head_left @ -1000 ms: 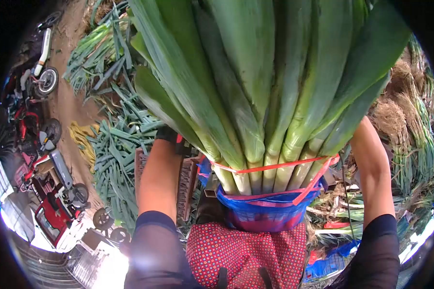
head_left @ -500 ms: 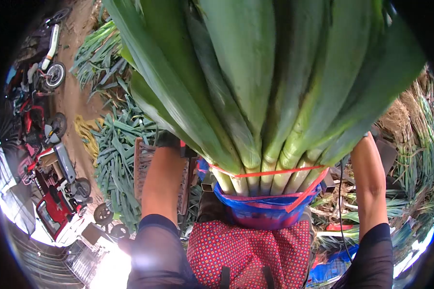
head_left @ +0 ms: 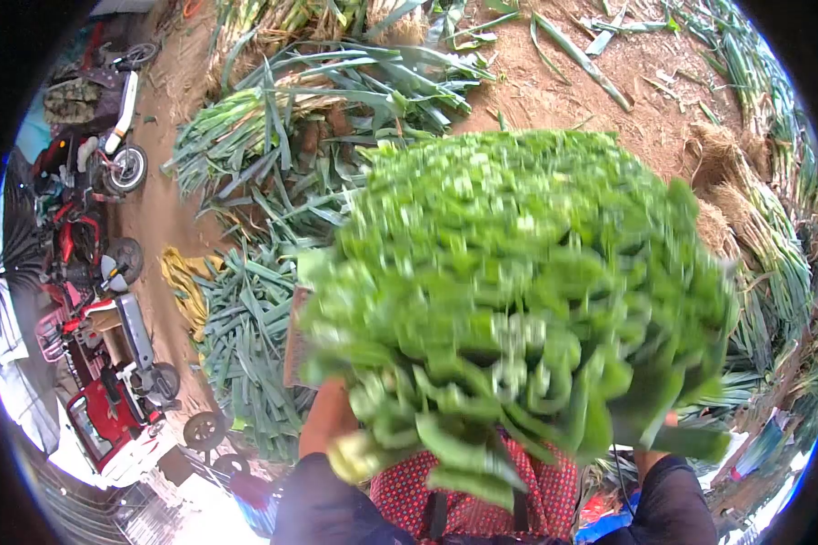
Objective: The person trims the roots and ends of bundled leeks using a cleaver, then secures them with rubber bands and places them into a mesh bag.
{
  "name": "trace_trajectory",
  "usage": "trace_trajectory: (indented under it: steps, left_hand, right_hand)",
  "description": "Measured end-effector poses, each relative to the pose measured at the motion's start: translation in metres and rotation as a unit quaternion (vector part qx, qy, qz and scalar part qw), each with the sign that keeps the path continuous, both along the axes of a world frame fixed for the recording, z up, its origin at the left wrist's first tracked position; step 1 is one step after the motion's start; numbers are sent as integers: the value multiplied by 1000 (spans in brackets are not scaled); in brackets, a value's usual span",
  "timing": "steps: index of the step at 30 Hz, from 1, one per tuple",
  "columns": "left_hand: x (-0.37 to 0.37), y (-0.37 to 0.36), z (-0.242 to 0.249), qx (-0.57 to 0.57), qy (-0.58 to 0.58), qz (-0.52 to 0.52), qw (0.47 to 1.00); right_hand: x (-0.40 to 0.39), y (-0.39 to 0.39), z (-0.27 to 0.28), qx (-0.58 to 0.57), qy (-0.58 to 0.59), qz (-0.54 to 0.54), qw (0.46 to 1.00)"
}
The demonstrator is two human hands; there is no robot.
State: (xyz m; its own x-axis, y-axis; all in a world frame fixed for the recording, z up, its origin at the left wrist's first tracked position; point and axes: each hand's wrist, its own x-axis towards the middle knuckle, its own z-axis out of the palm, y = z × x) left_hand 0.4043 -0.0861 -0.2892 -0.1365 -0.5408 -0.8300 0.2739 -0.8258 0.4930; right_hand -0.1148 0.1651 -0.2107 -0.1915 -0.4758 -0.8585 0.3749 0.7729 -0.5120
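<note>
A big bundle of leeks [head_left: 527, 272] fills the middle of the view, its many green leaf ends facing up toward me and smeared by motion. My left forearm [head_left: 327, 422] reaches to the bundle's lower left side, where the leaves cover my left hand. On the lower right, my right forearm [head_left: 653, 457] goes up to the bundle's edge, and the fingers of my right hand are hidden behind leaves. Below the leaves shows a red patterned apron [head_left: 400, 495] on my lap. The bundle's white stalks are out of sight.
Loose leek leaves [head_left: 254, 341] are heaped on the left, beside a yellow cloth [head_left: 186, 286]. More leeks with roots [head_left: 754, 218] lie on the right. Brown dirt ground [head_left: 591, 77] stretches ahead. A red three-wheeler [head_left: 100, 413] and a motorbike [head_left: 123, 163] stand far left.
The leeks stood stalks-down, bound with a red band in a blue container; now their leaf ends face me. Both forearms appear lower in the view, and the container is no longer visible.
</note>
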Motion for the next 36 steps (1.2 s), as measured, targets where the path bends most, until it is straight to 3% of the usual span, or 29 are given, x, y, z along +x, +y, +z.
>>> trace_trajectory:
  steps: [9, 15, 20, 23, 25, 26, 27, 28, 31, 34, 36]
  left_hand:
    - [17, 87, 115, 41, 36, -66, 996]
    - [23, 138, 166, 82, 88, -122, 985]
    - [17, 172, 157, 123, 151, -167, 966]
    - [32, 203, 143, 94, 126, -199, 967]
    - [67, 239, 124, -93, -47, -424, 900]
    - [54, 243, 146, 12, 26, -295, 955]
    - [111, 287, 88, -133, -24, -562, 816]
    - [108, 299, 93, -184, -25, -546, 817]
    - [106, 321, 107, -120, -54, -579, 805]
    - [118, 310, 121, -126, -106, -681, 713]
    - [119, 276, 140, -281, -177, -825, 458]
  right_hand:
    - [35, 89, 96, 41, 1, 3, 999]
    - [73, 140, 143, 67, -8, 15, 998]
    - [144, 186, 176, 108, -23, 17, 994]
    - [183, 217, 183, 125, -45, 22, 991]
    - [203, 240, 180, 143, -66, 18, 987]
    - [210, 253, 176, 150, -76, 20, 986]
    - [215, 265, 172, 153, -82, 23, 984]
    - [218, 275, 166, 155, -92, 29, 983]
    - [228, 302, 144, 162, -118, 47, 979]
    - [216, 294, 101, 137, -119, 107, 978]
    - [195, 286, 97, 112, -92, 159, 976]
